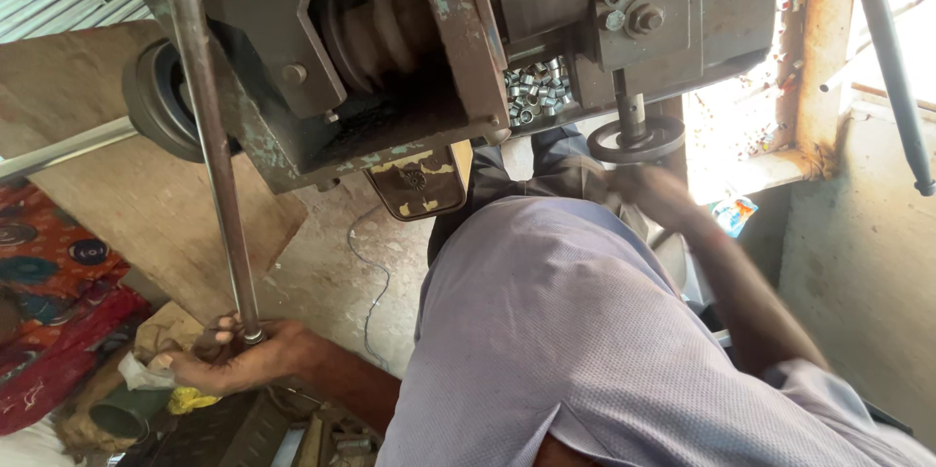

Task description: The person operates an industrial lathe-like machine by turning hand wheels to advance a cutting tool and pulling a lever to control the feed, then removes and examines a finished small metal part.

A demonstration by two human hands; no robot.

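left hand (229, 358) closed around the lower end of a long steel rod (210, 136); right hand (655, 196) blurred at a small handwheel (639, 140) under the machine (409, 48).
head view: the rod runs from the machine's top corner down to the left hand, whose grip wraps its bottom tip, fingers curled shut. it looks stiff, heavy for its width and smooth, likely oily, so a full-fist hold near the end, as here, seems the safe place. the right hand sits just beside the handwheel, but motion blur hides the fingers, so i cannot tell whether its grip is closed on it. a heap of small metal rings (536, 89) lies in the machine's tray. the rod's upper end is cut off, and the purple shirt (565, 330) covers whatever lies below.
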